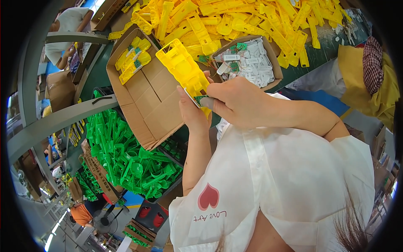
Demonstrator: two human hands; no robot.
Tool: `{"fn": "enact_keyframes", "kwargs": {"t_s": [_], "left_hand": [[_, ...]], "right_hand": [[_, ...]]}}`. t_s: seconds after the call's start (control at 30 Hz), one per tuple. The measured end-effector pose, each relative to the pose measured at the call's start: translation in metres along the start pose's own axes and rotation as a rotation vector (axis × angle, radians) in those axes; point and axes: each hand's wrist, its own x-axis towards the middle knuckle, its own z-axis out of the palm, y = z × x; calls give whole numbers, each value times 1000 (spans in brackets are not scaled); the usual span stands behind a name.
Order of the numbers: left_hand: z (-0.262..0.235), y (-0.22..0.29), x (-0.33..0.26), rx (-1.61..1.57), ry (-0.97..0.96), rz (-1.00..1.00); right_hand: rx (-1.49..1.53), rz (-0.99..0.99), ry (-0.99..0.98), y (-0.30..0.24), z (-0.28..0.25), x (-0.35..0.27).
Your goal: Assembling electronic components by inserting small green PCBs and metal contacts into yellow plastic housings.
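Observation:
A long yellow plastic housing is tilted upright in front of my chest. My left hand is closed round its lower part from the left, with the thumb along its edge. A small green circuit board shows at the housing's lower end. My right hand is closed at that end, its thumb pressed near the board and its curled fingers against the yellow edge. The right fingertips are partly hidden. Beneath the housing stands an open cardboard box, with several yellow housings with green boards in its far corner.
A heap of loose yellow housings covers the far side of the green table. Right of my hands, a small carton holds white plastic pieces and wired boards. Green plastic parts fill a black crate at left, beside a grey metal frame.

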Motion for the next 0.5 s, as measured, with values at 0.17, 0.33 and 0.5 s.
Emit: {"fn": "enact_keyframes", "kwargs": {"t_s": [0.17, 0.33, 0.5], "left_hand": [[-1, 0, 0, 93, 27, -26], [-6, 3, -13, -182, -103, -142], [-15, 7, -26, -211, -232, -156]], "right_hand": [[156, 48, 115, 22, 9, 4], [88, 55, 179, 24, 12, 2], [90, 77, 162, 23, 15, -2]]}}
